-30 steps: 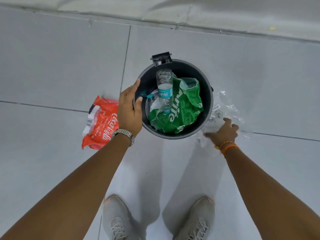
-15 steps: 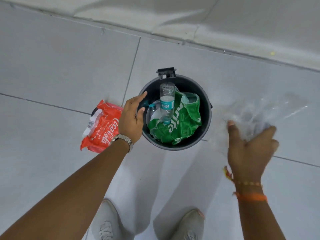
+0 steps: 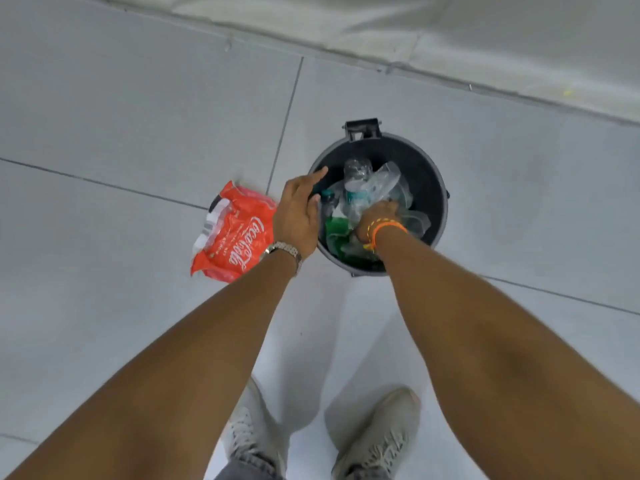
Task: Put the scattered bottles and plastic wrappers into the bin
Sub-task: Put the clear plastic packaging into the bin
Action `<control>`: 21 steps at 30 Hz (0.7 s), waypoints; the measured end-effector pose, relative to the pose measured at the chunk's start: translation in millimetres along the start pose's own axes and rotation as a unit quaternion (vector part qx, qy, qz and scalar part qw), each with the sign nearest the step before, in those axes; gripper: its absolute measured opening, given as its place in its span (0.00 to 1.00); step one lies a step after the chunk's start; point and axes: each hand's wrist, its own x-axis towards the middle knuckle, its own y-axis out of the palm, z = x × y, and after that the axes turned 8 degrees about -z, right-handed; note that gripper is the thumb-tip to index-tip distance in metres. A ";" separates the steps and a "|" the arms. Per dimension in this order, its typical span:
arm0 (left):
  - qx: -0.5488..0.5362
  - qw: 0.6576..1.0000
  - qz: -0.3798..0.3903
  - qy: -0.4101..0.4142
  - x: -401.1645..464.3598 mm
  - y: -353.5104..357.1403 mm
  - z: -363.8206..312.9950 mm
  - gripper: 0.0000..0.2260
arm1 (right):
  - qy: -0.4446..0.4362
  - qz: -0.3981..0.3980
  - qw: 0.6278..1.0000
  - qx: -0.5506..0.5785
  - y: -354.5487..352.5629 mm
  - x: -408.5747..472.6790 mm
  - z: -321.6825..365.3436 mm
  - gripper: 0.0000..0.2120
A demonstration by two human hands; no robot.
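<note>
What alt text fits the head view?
Right hand pushes clear plastic wrap into a black bin holding bottles; left hand rests on its rim. A red wrapper lies on the floor beside it.

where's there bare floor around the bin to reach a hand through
Bare floor lies right of the bin and behind it toward the wall edge, and left of the red wrapper. It is crowded inside the bin, where the right hand presses clear plastic, and between wrapper and bin, where the left hand sits.
</note>
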 end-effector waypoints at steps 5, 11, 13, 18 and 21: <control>-0.010 0.999 -0.007 -0.050 -1.8 -14.5 0.0 0.19 | 0.020 -0.064 0.977 0.201 -45.5 -63.6 -5.4 0.21; 0.154 0.972 0.015 -0.179 -22.2 -61.1 78.4 0.31 | -0.073 -0.276 0.896 0.340 -51.8 -109.2 -21.6 0.23; 0.265 0.932 0.084 -0.231 -33.6 -72.2 106.7 0.40 | -0.104 -0.300 0.878 0.360 -47.9 -113.4 -23.8 0.22; 0.371 0.874 0.219 -0.225 -44.1 -53.8 140.7 0.58 | -0.133 -0.502 0.752 0.405 -32.6 -122.0 -45.8 0.16; 0.413 0.845 0.244 -0.238 -44.4 -25.1 150.1 0.59 | -0.042 -0.630 0.638 0.440 -10.6 -122.1 -84.8 0.11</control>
